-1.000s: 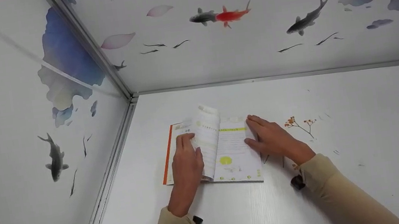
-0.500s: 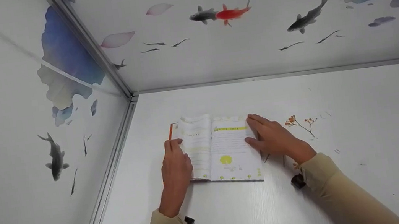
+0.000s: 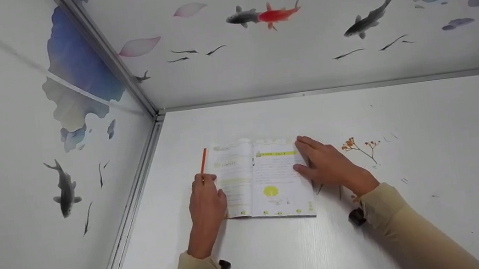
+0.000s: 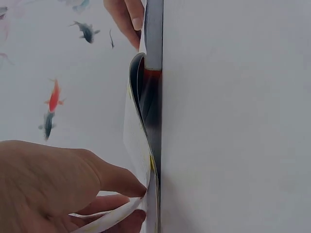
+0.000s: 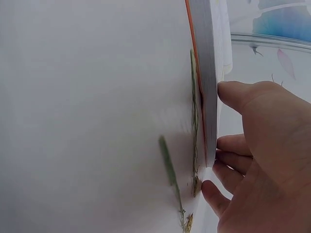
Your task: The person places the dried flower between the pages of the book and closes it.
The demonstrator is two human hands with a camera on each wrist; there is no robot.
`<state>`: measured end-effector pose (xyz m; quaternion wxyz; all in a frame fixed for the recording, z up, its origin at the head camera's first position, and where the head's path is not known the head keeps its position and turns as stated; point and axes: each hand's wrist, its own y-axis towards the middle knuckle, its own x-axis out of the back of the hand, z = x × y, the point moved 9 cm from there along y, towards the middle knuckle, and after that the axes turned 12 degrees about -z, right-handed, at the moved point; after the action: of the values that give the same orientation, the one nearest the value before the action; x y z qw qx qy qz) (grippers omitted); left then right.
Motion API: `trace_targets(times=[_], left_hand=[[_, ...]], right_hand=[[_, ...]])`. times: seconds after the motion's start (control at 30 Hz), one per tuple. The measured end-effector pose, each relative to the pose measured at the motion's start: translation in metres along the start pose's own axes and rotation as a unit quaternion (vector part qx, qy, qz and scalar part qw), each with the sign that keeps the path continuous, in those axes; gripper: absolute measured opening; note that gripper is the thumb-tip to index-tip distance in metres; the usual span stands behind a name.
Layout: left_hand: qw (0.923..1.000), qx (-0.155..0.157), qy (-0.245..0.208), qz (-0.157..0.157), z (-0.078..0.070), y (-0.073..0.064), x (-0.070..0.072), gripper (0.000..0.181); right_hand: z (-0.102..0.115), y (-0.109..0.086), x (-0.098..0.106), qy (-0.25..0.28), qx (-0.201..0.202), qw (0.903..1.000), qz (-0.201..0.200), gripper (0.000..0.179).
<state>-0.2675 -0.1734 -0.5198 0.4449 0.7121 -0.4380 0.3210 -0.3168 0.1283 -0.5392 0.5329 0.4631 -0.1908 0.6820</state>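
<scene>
In the head view, the book point(image 3: 279, 204) lies open on a white table point(image 3: 283, 258). My left hand point(image 3: 206, 200) is at its left edge; my right hand point(image 3: 331, 166), thumb spread from straight fingers, rests on its right edge. From my left wrist, thumb and fingers pinch a page point(image 4: 115, 216). From my right, a green stalk point(image 5: 196, 116) runs beside the book.
</scene>
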Motion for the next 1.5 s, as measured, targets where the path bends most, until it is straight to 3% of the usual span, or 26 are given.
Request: trace_targets(times=[0.17, 0.33, 0.47, 0.67, 0.93, 1.23, 1.5], left_hand=[[0.9967, -0.070, 0.025, -0.034, -0.011, 0.001, 0.001, 0.052], [0.9829, -0.177, 0.049, 0.013, -0.030, -0.001, -0.013, 0.072], [0.9714, -0.226, 0.058, 0.044, -0.041, -0.004, -0.021, 0.064], [0.9733, -0.222, 0.021, 0.053, -0.051, -0.005, -0.025, 0.036], [0.9709, -0.209, 0.032, 0.112, -0.062, -0.011, -0.038, 0.080], [0.9713, -0.200, 0.036, 0.124, -0.074, -0.013, -0.044, 0.090], [0.9709, -0.187, 0.030, 0.147, -0.070, -0.012, -0.047, 0.092]], right_hand=[[-0.001, 0.000, 0.001, 0.004, -0.005, 1.0000, -0.004, 0.075], [-0.002, -0.001, 0.000, 0.007, -0.006, 0.9999, -0.007, 0.075], [-0.002, -0.001, -0.003, 0.005, -0.008, 1.0000, 0.000, 0.075], [-0.003, -0.001, -0.005, 0.000, -0.018, 0.9998, 0.006, 0.078], [0.000, 0.000, -0.002, -0.002, -0.009, 1.0000, -0.002, 0.078], [-0.003, -0.001, 0.002, 0.014, -0.007, 0.9999, -0.004, 0.075], [0.000, -0.006, 0.000, 0.044, -0.022, 0.9986, 0.017, 0.078]])
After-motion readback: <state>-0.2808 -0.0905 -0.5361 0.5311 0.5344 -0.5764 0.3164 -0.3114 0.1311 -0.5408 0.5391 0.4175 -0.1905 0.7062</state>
